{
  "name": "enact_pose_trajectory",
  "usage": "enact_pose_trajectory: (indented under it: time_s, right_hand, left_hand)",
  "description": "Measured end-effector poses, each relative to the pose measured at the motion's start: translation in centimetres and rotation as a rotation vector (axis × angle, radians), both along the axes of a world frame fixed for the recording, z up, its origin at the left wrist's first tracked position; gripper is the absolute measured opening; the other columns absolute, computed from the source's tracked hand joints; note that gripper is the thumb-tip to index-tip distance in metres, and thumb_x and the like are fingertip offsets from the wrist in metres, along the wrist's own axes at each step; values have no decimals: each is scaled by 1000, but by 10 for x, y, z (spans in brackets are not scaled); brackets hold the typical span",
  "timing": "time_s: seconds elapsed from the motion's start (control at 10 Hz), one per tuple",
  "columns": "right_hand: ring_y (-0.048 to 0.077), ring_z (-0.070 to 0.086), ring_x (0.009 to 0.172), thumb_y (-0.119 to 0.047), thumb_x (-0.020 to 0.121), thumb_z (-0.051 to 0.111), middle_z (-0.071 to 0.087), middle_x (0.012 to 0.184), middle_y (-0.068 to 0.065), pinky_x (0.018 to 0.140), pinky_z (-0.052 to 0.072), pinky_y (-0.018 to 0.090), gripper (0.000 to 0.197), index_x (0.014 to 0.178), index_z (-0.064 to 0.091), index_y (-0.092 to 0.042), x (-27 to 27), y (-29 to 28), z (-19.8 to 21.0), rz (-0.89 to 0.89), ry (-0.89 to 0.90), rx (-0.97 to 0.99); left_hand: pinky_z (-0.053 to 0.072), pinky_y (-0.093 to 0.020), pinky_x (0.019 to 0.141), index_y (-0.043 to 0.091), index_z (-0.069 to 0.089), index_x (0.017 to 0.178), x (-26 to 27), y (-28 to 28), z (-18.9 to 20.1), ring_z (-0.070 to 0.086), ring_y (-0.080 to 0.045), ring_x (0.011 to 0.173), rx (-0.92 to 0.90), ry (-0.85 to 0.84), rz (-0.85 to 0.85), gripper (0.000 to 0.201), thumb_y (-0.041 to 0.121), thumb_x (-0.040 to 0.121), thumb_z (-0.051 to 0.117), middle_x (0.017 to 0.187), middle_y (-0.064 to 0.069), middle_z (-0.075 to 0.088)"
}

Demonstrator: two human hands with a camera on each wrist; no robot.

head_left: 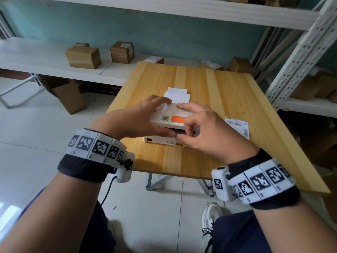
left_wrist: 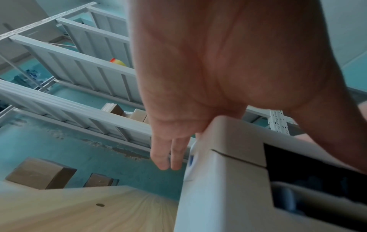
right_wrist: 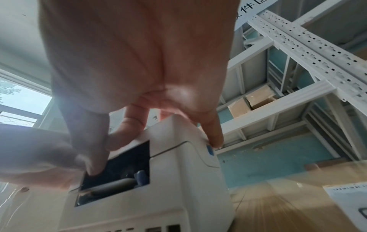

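A white label printer [head_left: 164,119] with an orange sticker and a QR code on its lid stands mid-table; it is also close up in both wrist views [left_wrist: 228,180] [right_wrist: 168,180]. My left hand [head_left: 138,117] lies over the lid's left side, fingers stretched to the far edge, thumb at the dark front slot. Two of its fingers [left_wrist: 166,153] hang straight past the printer's side. My right hand [head_left: 206,128] grips the lid's right side, its thumb [right_wrist: 93,149] in the front slot and the little finger by a blue side button [right_wrist: 210,150]. White label paper [head_left: 177,96] sticks out behind.
A printed shipping label [head_left: 238,126] lies on the wooden table [head_left: 228,88] right of the printer. Taped cardboard boxes [head_left: 83,56] sit on the low white shelf behind, one box [head_left: 71,99] leans on the floor at left, and a metal rack [head_left: 300,57] stands at right.
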State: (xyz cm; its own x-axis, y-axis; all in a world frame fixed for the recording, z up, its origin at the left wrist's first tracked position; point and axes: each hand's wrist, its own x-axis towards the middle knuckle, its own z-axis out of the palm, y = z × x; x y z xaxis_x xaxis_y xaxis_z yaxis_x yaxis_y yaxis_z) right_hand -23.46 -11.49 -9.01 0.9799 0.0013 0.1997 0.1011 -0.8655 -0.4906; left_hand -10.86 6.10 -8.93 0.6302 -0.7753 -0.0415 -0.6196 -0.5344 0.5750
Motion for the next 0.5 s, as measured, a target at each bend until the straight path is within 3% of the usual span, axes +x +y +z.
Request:
enact_pose_trajectory:
  time_s: [0.2,0.3,0.4,0.5]
  right_hand:
    - [10,28,145,-7,79,69,48,148,-10,105,26,22,35,51,48,-8,-1,-8,3,-23,31,107]
    - [8,25,146,-14,84,69,44,151,-14,104,23,22,30,59,57,-2,-3,-8,11,-5,154,106]
    - [13,49,124,-43,92,58,57,135,-8,92,39,31,30,86,66,-15,-13,-6,29,-165,62,218]
    - [19,54,119,-53,97,41,56,131,-4,83,44,34,40,123,54,-26,-24,-5,48,-344,-3,246]
  left_hand:
    - [45,-31,102,26,28,155,-17,-5,-6,48,-19,125,-33,-114,44,87,61,83,63,150,5,35]
    - [34,-46,116,29,18,158,-16,-3,6,30,-26,144,157,-142,29,78,64,93,43,160,3,25]
    - [29,-45,118,29,23,158,-21,1,24,28,-27,148,79,116,40,57,48,105,32,164,1,22]
    - [27,-46,117,24,30,156,-29,11,38,33,-29,147,96,119,118,56,47,105,33,162,-5,32]
